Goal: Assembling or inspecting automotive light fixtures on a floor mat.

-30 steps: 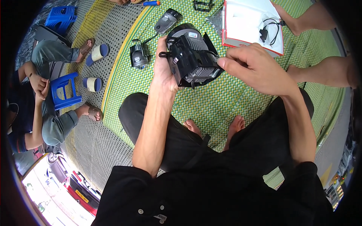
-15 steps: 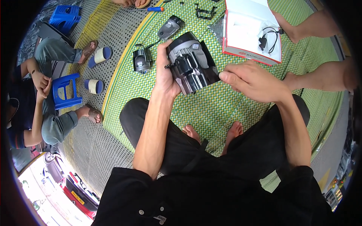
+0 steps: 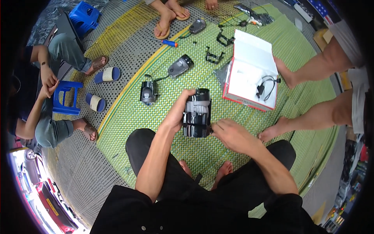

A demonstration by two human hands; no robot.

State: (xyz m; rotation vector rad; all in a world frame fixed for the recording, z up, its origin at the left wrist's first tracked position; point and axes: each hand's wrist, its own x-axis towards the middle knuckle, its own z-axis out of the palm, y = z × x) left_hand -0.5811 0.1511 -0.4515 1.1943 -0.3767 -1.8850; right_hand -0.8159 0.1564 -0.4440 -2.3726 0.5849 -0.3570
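Observation:
My left hand is closed around the left side of a black-and-grey finned lamp housing, which looks like a vehicle spotlight in a glossy black bracket. It is held up above the mat, in front of my knees. Close against its lower right side, my right hand has its fingers curled in a pinch; whatever small part they grip is hidden. Beyond my left hand, a similar lamp and another grey lamp with a cable lie on the mat.
An open white box with red sides holds a black cable. Black brackets, a screwdriver and another grey lamp lie farther off. Other people's legs stand at right; a person sits at left near blue-soled slippers.
The lamp housing has turned more upright and, with both hands, appears lower in the picture. My view has tilted, showing more of the far mat. Both hands stay at the lamp.

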